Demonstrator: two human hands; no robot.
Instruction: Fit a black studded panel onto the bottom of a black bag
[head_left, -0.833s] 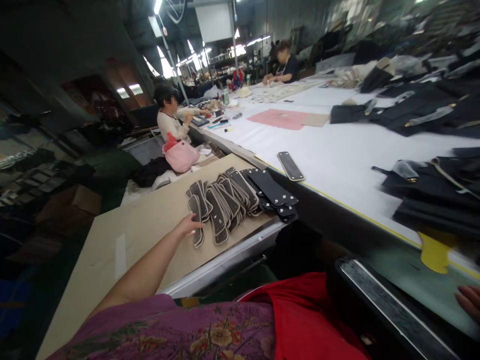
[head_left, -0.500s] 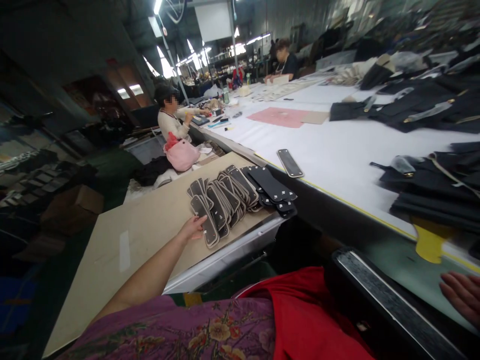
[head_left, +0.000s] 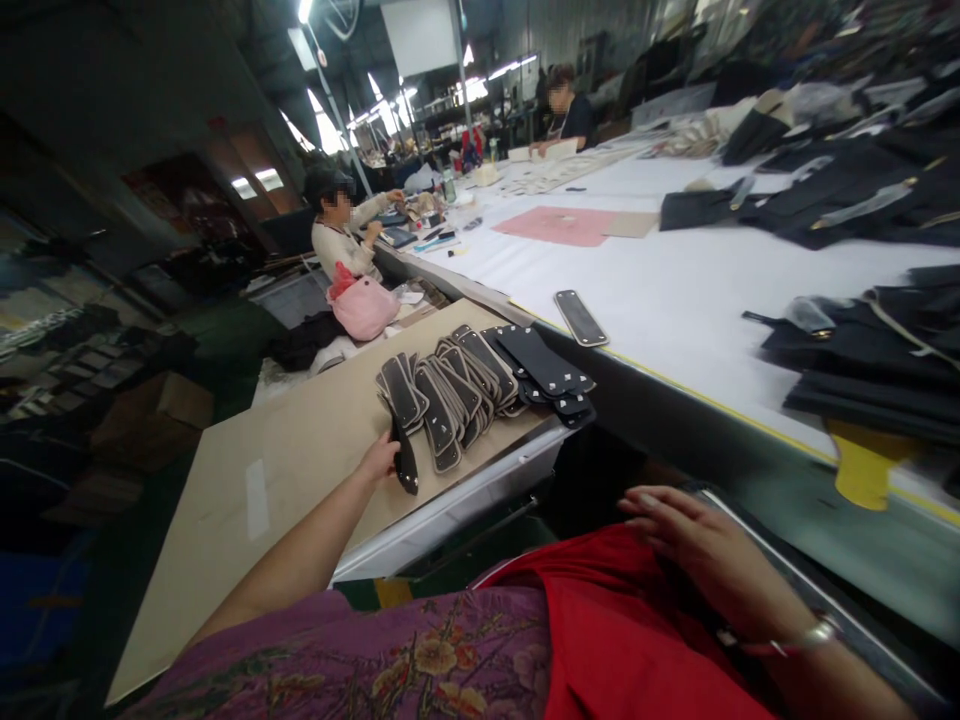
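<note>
My left hand [head_left: 379, 461] reaches out over a brown board [head_left: 285, 470] and grips one dark leather tab [head_left: 406, 462], lifted on edge at the near end of a fanned pile of similar tabs [head_left: 450, 392]. Further along lie flat black tabs with small rivets [head_left: 544, 368]. My right hand [head_left: 694, 545] hovers with fingers spread and nothing in it, over my red apron and the near edge of the long white table [head_left: 675, 290]. A bracelet shows on that wrist.
One tab [head_left: 580, 318] lies alone on the white table. Black bags [head_left: 870, 360] are heaped at the right, with a yellow piece [head_left: 862, 470] at the edge. A pink sheet [head_left: 559, 225] lies further off. Two other people [head_left: 341, 225] work at the table.
My left hand has closed on the nearest tab and tipped it up off the pile. My right hand has swung in from the far right edge to the middle, over the apron.
</note>
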